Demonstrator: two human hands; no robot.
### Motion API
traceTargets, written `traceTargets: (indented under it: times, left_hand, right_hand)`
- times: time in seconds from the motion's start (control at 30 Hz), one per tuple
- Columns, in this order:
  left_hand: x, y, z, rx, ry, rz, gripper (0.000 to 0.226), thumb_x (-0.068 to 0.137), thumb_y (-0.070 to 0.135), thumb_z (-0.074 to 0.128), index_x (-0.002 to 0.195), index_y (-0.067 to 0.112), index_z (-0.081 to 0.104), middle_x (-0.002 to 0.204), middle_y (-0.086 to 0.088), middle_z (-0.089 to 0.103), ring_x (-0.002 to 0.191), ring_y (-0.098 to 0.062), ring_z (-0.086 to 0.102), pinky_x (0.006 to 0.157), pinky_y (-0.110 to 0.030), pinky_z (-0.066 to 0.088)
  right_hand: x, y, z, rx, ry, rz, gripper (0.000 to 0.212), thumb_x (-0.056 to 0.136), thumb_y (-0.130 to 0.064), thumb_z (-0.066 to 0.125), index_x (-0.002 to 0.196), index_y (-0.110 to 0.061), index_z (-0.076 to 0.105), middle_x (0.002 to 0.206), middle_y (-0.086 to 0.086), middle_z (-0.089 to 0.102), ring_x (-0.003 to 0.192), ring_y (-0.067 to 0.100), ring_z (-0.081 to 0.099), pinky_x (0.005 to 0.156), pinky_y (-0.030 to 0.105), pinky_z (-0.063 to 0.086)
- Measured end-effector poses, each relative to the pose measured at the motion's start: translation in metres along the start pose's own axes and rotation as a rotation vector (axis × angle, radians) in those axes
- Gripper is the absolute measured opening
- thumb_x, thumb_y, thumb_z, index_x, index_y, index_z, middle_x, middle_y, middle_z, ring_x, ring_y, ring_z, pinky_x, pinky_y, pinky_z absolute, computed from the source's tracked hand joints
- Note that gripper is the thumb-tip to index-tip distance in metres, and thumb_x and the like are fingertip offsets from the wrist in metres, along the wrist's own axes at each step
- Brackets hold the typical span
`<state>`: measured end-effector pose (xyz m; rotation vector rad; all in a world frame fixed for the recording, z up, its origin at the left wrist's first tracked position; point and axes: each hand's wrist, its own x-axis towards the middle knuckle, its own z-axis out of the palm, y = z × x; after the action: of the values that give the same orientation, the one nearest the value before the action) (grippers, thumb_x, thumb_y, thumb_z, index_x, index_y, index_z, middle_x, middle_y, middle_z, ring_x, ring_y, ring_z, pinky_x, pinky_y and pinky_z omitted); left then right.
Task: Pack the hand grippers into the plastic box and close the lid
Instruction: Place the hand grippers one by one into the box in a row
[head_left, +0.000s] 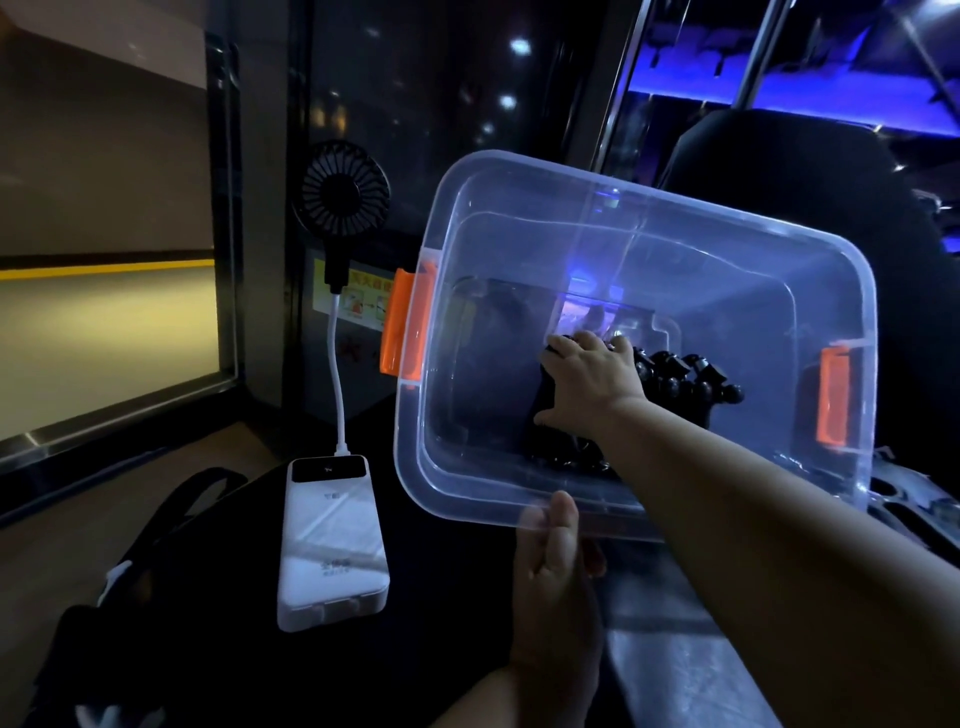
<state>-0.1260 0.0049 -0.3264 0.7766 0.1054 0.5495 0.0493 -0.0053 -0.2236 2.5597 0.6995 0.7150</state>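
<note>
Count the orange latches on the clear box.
2. One orange latch sits on the plastic box's end toward the fan; the other sits on the opposite end. No others show; the arm covers part of the near side.

no legible text: blurred print on yellow sticker and power bank

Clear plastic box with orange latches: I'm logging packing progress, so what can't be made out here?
- Number of black hand grippers: head view, the right hand and forearm cover part of the dark pile.
- Grip of the right hand: fingertips hidden among the grippers.
- Fingers of the left hand: under the rim of the clear plastic box, blurred through plastic.
- The lid: not in view.
</note>
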Motion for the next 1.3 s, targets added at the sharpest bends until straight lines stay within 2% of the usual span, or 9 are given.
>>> traceTargets:
  times: [0.17,0.33,0.5,0.63,0.73,0.87,0.97,1.1,1.3]
  left_hand:
    - [0.0,0.0,-0.001,0.131,0.012,0.021,0.033,0.09,0.039,0.049,0.076,0.009,0.052,0.057,-0.002,0.048,0.056,-0.015,0.047,0.064,-0.036,0.041]
    - [0.003,0.001,-0.003,0.227,0.009,-0.018,0.031,0.089,0.048,0.046,0.072,0.025,0.06,0.067,0.002,0.06,0.068,-0.014,0.057,0.069,-0.033,0.047]
    - [0.003,0.001,-0.003,0.269,0.043,-0.028,0.034,0.085,0.053,0.047,0.082,0.021,0.061,0.068,0.003,0.062,0.068,-0.013,0.059,0.069,-0.03,0.046]
    - [0.003,0.003,-0.002,0.279,-0.007,0.005,0.046,0.094,0.044,0.042,0.098,0.002,0.059,0.073,-0.003,0.071,0.057,-0.003,0.056,0.064,-0.026,0.045]
    - [0.002,0.004,0.001,0.281,-0.009,0.028,0.041,0.098,0.039,0.039,0.094,0.003,0.058,0.073,-0.002,0.073,0.056,-0.003,0.055,0.063,-0.026,0.044]
    - [0.0,0.006,0.004,0.255,0.003,0.024,0.028,0.098,0.038,0.039,0.085,0.017,0.053,0.071,-0.001,0.073,0.058,-0.008,0.053,0.063,-0.027,0.044]
    - [-0.001,0.007,0.004,0.259,0.015,0.026,0.026,0.098,0.038,0.039,0.083,0.02,0.051,0.069,0.001,0.072,0.061,-0.011,0.052,0.063,-0.027,0.043]
    - [-0.003,0.009,0.007,0.262,0.03,0.029,0.026,0.099,0.037,0.037,0.083,0.021,0.05,0.066,0.002,0.072,0.061,-0.012,0.05,0.062,-0.026,0.042]
    - [-0.005,0.009,0.009,0.261,0.031,0.036,0.028,0.1,0.036,0.036,0.083,0.019,0.049,0.064,0.004,0.072,0.061,-0.013,0.049,0.062,-0.025,0.041]
  right_hand:
    - [-0.007,0.013,-0.008,0.109,0.048,0.02,0.079,0.075,-0.073,0.052,0.142,-0.037,0.032,0.157,-0.008,0.015,0.145,0.02,0.005,0.11,0.057,0.008]
    - [-0.048,0.033,-0.016,0.272,0.179,0.142,0.069,0.078,-0.069,0.053,0.136,-0.034,0.043,0.153,-0.004,0.029,0.143,0.02,0.014,0.11,0.049,0.016]
    - [-0.117,0.047,-0.019,0.468,0.409,0.247,0.046,0.078,-0.053,0.066,0.114,-0.023,0.065,0.117,0.002,0.061,0.118,0.03,0.047,0.094,0.045,0.039]
    - [-0.183,0.064,-0.007,0.55,0.598,0.269,0.03,0.084,-0.043,0.058,0.091,-0.015,0.065,0.089,0.001,0.06,0.089,0.028,0.055,0.08,0.034,0.041]
    - [-0.225,0.078,0.011,0.589,0.54,0.315,0.027,0.087,-0.042,0.058,0.084,-0.014,0.059,0.083,-0.003,0.055,0.081,0.022,0.052,0.071,0.026,0.035]
    - [-0.251,0.098,0.028,0.7,0.312,0.514,0.021,0.086,-0.043,0.061,0.08,-0.025,0.052,0.083,-0.009,0.054,0.087,0.016,0.049,0.07,0.028,0.033]
    - [-0.26,0.103,0.039,0.753,0.239,0.616,0.026,0.087,-0.047,0.057,0.078,-0.024,0.051,0.085,-0.006,0.054,0.089,0.016,0.048,0.073,0.03,0.034]
    - [-0.267,0.112,0.045,0.838,0.184,0.781,0.032,0.089,-0.05,0.053,0.085,-0.019,0.056,0.089,0.001,0.056,0.094,0.023,0.051,0.08,0.036,0.04]
    - [-0.27,0.119,0.048,0.794,0.061,0.843,0.04,0.09,-0.054,0.048,0.105,-0.02,0.063,0.109,0.003,0.061,0.11,0.025,0.051,0.093,0.043,0.042]
